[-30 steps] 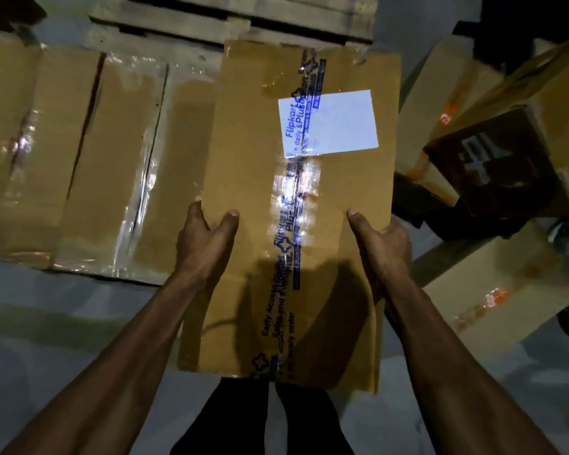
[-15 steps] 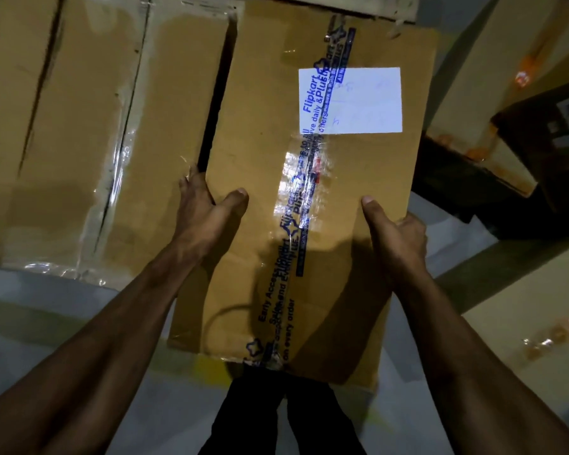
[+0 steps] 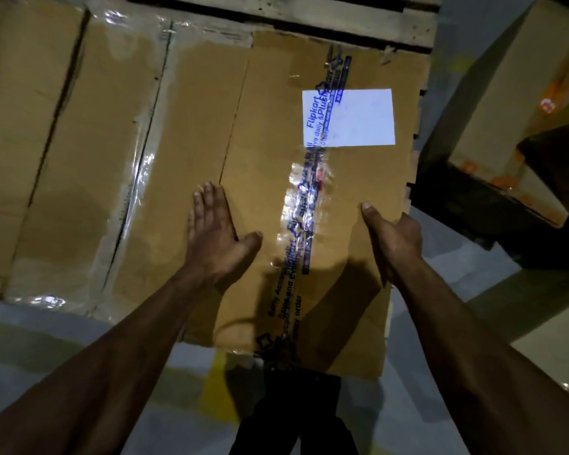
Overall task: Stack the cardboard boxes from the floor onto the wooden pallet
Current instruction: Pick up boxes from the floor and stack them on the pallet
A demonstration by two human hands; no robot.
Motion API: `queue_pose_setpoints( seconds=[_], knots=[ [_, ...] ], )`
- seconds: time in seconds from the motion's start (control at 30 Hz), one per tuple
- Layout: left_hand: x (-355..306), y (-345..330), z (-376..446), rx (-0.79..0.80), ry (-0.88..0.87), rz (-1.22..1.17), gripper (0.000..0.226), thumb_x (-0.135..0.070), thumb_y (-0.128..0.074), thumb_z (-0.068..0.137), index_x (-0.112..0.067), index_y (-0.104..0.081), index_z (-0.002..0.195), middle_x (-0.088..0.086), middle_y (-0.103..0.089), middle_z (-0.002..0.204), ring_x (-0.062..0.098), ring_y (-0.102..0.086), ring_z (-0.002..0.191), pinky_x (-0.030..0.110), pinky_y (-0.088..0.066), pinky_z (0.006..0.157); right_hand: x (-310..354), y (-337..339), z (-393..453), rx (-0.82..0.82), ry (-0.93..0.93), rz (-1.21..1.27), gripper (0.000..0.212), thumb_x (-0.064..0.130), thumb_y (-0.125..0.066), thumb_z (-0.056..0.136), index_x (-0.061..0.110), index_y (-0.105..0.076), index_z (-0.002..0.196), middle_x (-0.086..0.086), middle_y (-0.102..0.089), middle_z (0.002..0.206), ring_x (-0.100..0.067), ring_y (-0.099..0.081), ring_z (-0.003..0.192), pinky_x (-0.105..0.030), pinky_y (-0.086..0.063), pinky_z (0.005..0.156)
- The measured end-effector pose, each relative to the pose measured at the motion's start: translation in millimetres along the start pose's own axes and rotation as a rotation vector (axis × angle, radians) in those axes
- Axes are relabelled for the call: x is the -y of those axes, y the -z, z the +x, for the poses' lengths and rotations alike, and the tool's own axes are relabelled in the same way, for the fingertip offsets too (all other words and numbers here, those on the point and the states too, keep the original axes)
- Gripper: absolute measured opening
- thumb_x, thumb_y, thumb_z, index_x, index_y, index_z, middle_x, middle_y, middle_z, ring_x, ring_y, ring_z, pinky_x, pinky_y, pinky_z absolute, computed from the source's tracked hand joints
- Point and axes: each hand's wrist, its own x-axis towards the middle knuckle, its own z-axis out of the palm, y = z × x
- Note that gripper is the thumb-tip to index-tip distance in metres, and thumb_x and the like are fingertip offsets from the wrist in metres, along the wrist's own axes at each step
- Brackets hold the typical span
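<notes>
The taped cardboard box (image 3: 316, 205) with the white label (image 3: 349, 118) lies flat on the wooden pallet (image 3: 309, 14), touching the neighbouring boxes (image 3: 96, 152) along its left edge. The left hand (image 3: 216, 239) rests on the box's left part, fingers straight, its grip apart. The right hand (image 3: 393, 238) hooks the box's right edge, thumb on top, its grip clamped on the box. More boxes (image 3: 519, 93) lie right of the box.

Left hand (image 3: 216, 239) lies flat (fingers straight); right hand (image 3: 393, 239) curls, thumb extended.
</notes>
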Motion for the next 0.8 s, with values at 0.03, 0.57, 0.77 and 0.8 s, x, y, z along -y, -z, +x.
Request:
queue_pose_setpoints(
  seconds=[0.03, 0.57, 0.77, 0.8],
  knots=[
    [0.1, -1.0, 0.2, -0.002, 0.000, 0.022, 0.115, -0.069, -0.040, 0.076, -0.014, 0.019, 0.158, 0.003, 0.028, 0.164, 0.020, 0.026, 0.151, 0.037, 0.013, 0.121, 0.1, -0.1, 2.2, 0.002, 0.001, -0.020, 0.079, 0.075, -0.071, 0.064, 0.023, -0.062, 0.122, -0.004, -0.068, 0.119, -0.031, -0.063, 0.108, -0.052, -0.052, 0.099],
    [2.1, 4.9, -3.5, 0.040, -0.015, 0.108, 0.107, -0.059, -0.053, 0.093, -0.011, 0.019, 0.158, 0.006, 0.029, 0.164, 0.022, 0.026, 0.151, 0.039, 0.011, 0.122, -11.2, -0.4, -3.2, -0.008, 0.067, -0.079, 0.066, 0.051, -0.066, 0.091, 0.021, -0.043, 0.146, -0.006, -0.059, 0.137, -0.033, -0.056, 0.124, -0.056, -0.046, 0.105],
    [7.2, 7.8, -9.8, 0.079, -0.037, 0.144, 0.105, -0.055, -0.055, 0.094, -0.012, 0.017, 0.159, 0.005, 0.026, 0.165, 0.023, 0.023, 0.152, 0.041, 0.007, 0.123, -8.7, -0.4, -1.0, 0.004, 0.053, -0.095, 0.068, 0.049, -0.066, 0.092, 0.020, -0.039, 0.147, -0.010, -0.055, 0.140, -0.035, -0.052, 0.127, -0.058, -0.043, 0.107],
    [7.7, 8.4, -10.9, 0.081, -0.041, 0.148, 0.103, -0.053, -0.054, 0.095, -0.012, 0.015, 0.159, 0.006, 0.023, 0.166, 0.023, 0.020, 0.153, 0.041, 0.006, 0.123, -7.5, -0.3, -2.6, 0.010, 0.044, -0.097, 0.069, 0.050, -0.066, 0.092, 0.021, -0.038, 0.147, -0.010, -0.054, 0.140, -0.035, -0.052, 0.128, -0.058, -0.043, 0.107]
  ],
)
